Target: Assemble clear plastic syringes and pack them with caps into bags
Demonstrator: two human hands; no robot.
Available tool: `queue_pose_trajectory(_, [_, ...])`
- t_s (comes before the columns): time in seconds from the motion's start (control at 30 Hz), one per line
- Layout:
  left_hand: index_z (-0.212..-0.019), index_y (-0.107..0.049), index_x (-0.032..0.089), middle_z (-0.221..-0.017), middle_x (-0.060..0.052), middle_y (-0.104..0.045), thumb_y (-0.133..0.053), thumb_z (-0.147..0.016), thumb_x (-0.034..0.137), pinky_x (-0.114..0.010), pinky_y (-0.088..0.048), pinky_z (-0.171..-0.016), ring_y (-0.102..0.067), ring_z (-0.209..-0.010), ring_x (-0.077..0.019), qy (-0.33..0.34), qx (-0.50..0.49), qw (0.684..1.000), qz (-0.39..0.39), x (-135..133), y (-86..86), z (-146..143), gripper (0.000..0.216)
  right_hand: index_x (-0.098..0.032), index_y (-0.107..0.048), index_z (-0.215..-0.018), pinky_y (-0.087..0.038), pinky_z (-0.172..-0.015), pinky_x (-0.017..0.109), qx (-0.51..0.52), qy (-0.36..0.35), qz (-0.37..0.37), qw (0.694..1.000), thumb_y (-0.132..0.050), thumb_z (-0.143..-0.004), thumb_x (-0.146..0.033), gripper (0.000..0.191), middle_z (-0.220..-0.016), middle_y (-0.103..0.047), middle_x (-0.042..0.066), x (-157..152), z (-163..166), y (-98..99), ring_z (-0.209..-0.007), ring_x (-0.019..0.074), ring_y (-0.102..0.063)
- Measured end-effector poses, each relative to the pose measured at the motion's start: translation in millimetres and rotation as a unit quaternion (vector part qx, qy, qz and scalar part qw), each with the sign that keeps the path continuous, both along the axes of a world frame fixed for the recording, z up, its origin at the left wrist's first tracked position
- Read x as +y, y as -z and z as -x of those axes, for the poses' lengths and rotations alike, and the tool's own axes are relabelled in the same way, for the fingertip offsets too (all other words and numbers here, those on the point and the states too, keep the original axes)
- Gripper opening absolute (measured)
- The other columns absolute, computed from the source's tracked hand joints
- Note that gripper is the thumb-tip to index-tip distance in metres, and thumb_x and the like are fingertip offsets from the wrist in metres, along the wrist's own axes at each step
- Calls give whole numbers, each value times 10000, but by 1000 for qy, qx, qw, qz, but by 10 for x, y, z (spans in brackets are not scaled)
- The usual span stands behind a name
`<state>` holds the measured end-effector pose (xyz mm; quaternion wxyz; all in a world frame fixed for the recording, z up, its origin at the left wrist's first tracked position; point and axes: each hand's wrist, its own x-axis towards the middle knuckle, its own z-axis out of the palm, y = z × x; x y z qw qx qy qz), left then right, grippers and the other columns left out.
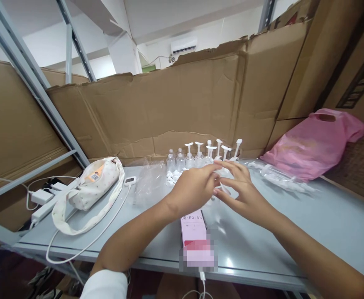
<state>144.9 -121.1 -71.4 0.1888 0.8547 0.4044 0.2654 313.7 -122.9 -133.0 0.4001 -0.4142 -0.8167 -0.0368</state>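
Note:
My left hand (194,187) and my right hand (242,193) meet above the table, fingertips close together. The left fingers are curled inward, and whatever they hold is hidden behind the hand. On the right hand the fingers are bent but spread apart; a small whitish, partly clear piece (224,189) shows between the hands, too blurred to name. Behind them stand clear plastic bottles (180,162), several with white pump heads (199,144) on top. Small white pieces (171,178), perhaps caps, lie in a pile left of my hands. A phone (193,228) showing a timer lies below them.
At left are a floral cloth bag (97,187), a small white device (130,180) with a cable, a power strip (52,201) and clear plastic bags (150,182). At right lie a pink bag (318,145) and a clear bag of white parts (281,176). Cardboard (169,108) walls the back.

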Motion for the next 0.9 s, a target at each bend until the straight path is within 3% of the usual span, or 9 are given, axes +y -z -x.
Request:
queue_pose_trajectory(0.13, [-1298, -487, 244, -877, -40, -702, -331, -918, 190, -319, -481, -706, -641, -743, -190, -18, 49, 993, -103, -216, -213, -70, 414, -258, -706, -944, -328, -1014, 612, -30, -12, -11, 999, -535, -867, -349, 209, -1461, -339, 69, -62, 44, -169, -1361, 382, -181])
queue_pose_trajectory(0.27, [-1287, -491, 228, -898, -50, -691, -344, -915, 171, -310, -486, -739, -644, -804, -193, -36, 36, 983, -175, -355, -403, -60, 405, -311, -700, -972, -291, -1042, 617, -7, -47, -39, 998, -614, -812, -415, 210, -1393, -436, 43, -195, 28, -464, -1346, 397, -243])
queue_pose_trajectory(0.37, [-1265, -498, 245, -961, -41, -687, -373, -924, 216, -284, -500, -734, -642, -863, -185, -41, -58, 973, -221, -346, -536, 49, 365, -393, -653, -1042, -277, -1073, 585, 122, -63, -89, 987, -615, -817, -439, 232, -1364, -476, -1, -298, -43, -662, -1315, 368, -343])
queue_pose_trajectory(0.43, [-1243, -511, 248, -962, -30, -684, -381, -928, 227, -277, -513, -701, -646, -827, -170, -31, -113, 963, -243, -295, -597, 145, 342, -459, -582, -1134, -318, -1069, 549, 250, -85, -124, 957, -554, -855, -464, 281, -1356, -483, -18, -345, -87, -693, -1313, 334, -374])
queue_pose_trajectory(0.53, [-1229, -518, 242, -928, -22, -681, -368, -938, 236, -265, -525, -659, -646, -771, -148, -23, -163, 954, -251, -221, -618, 248, 327, -487, -436, -1283, -419, -1002, 522, 345, -155, -81, 922, -554, -796, -599, 514, -1364, -474, 16, -383, -69, -520, -1260, 330, -451])
queue_pose_trajectory(0.63, [-1244, -496, 240, -921, -19, -681, -344, -947, 236, -252, -533, -652, -639, -714, -123, -31, -180, 952, -245, -217, -581, 245, 333, -406, -238, -1423, -442, -980, 508, 335, -189, 88, 919, -614, -677, -691, 882, -1381, -461, 106, -425, 113, -162, -1247, 343, -471])
queue_pose_trajectory(0.7, [-1256, -478, 240, -920, -18, -684, -330, -951, 231, -256, -538, -664, -634, -684, -115, -28, -183, 953, -239, -261, -551, 194, 339, -360, -110, -1471, -440, -978, 500, 331, -188, 198, 903, -656, -685, -641, 997, -1388, -457, 136, -455, 290, 71, -1238, 325, -487])
queue_pose_trajectory(0.77, [-1268, -463, 241, -912, -19, -686, -320, -955, 228, -266, -540, -678, -637, -687, -119, -22, -181, 955, -234, -320, -535, 138, 344, -349, -111, -1465, -441, -979, 469, 337, -186, 252, 888, -663, -757, -530, 916, -1361, -494, 121, -464, 438, 226, -1210, 279, -520])
queue_pose_trajectory(0.9, [-1311, -407, 274, -954, -22, -673, -315, -972, 277, -260, -527, -680, -650, -742, -130, -23, -195, 948, -251, -361, -537, 137, 351, -284, -419, -1282, -447, -973, 431, 347, -166, 229, 894, -669, -783, -429, 576, -1276, -565, 102, -361, 414, 261, -1175, 267, -542])
